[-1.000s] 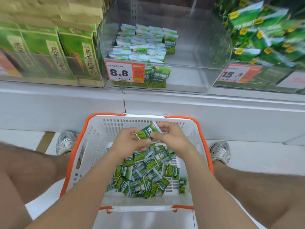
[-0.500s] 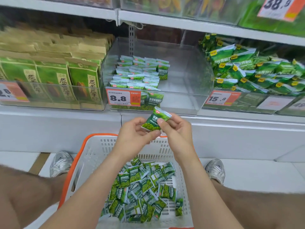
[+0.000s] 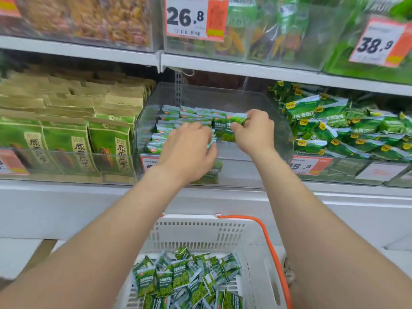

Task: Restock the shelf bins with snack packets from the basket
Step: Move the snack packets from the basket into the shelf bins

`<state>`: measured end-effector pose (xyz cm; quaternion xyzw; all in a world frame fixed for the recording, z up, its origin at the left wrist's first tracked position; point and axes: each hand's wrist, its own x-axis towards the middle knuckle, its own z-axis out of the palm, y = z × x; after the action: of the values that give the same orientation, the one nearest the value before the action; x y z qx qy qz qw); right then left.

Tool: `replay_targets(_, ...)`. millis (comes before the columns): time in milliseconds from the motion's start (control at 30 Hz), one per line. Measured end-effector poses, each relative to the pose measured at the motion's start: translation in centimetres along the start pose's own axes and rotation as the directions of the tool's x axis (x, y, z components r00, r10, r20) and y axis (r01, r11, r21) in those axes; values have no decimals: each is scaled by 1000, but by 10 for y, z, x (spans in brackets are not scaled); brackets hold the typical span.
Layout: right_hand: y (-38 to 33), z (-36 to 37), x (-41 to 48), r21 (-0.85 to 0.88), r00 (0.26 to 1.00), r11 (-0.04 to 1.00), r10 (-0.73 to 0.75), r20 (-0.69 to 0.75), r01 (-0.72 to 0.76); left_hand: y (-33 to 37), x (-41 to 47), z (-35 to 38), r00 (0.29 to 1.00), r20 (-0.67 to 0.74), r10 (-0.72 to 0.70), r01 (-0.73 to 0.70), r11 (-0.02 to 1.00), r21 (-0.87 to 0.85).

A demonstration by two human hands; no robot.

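A clear plastic shelf bin [image 3: 276, 130] in the middle holds rows of small green snack packets [image 3: 171, 112] on its left side. My right hand [image 3: 254, 132] is inside the bin, shut on one green packet [image 3: 231, 128] held upright beside the rows. My left hand [image 3: 189, 150] reaches over the bin's front wall with its fingers resting on the stacked packets; whether it grips one is hidden. Below, a white basket with an orange rim [image 3: 265, 233] holds several loose green packets [image 3: 185, 279].
Kraft-and-green bags [image 3: 66, 139] fill the bin to the left. Larger green packets [image 3: 347, 128] fill the bin to the right. Price tags [image 3: 194, 16] hang on the shelf above. The white shelf base [image 3: 66, 208] runs below the bins.
Both hands rose from the basket with one packet and moved forward into the middle bin. The view tilted up to the shelf.
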<state>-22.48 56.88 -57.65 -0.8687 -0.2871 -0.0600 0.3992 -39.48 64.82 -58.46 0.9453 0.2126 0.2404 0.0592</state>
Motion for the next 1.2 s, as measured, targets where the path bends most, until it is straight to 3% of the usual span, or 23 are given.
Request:
replay_targets(167, 2, 28, 48, -245, 981, 964, 141, 130, -106, -13, 18, 10, 954, 297, -28, 5, 997, 75)
replay_targets(267, 0, 46, 74, -372, 969, 925, 160, 187, -81, -14, 22, 10, 902, 429, -53, 26, 997, 69)
replay_targets(500, -10, 69, 101, -482, 963, 876, 130, 235, -1, -16, 22, 13, 900, 433, -50, 34, 998, 44)
replay_targets(700, -1, 71, 95, -406, 960, 908, 197, 200, -102, -14, 20, 12, 909, 412, -54, 42, 998, 39)
replay_targets(867, -3, 59, 81, -335, 886, 940, 210, 414, -66, -13, 15, 11, 951, 302, -62, 63, 998, 9)
replay_targets(1000, -9, 33, 59, -300, 829, 954, 186, 528, -24, -10, 8, 13, 995, 81, -65, 65, 998, 6)
replay_targets(1067, -13, 20, 47, -270, 862, 963, 134, 489, 3, -6, 4, 13, 995, -70, -70, 73, 997, 38)
replay_targets(1200, -23, -5, 8, -111, 979, 991, -45, 201, 68, 12, -16, 13, 953, -301, -22, 33, 999, 30)
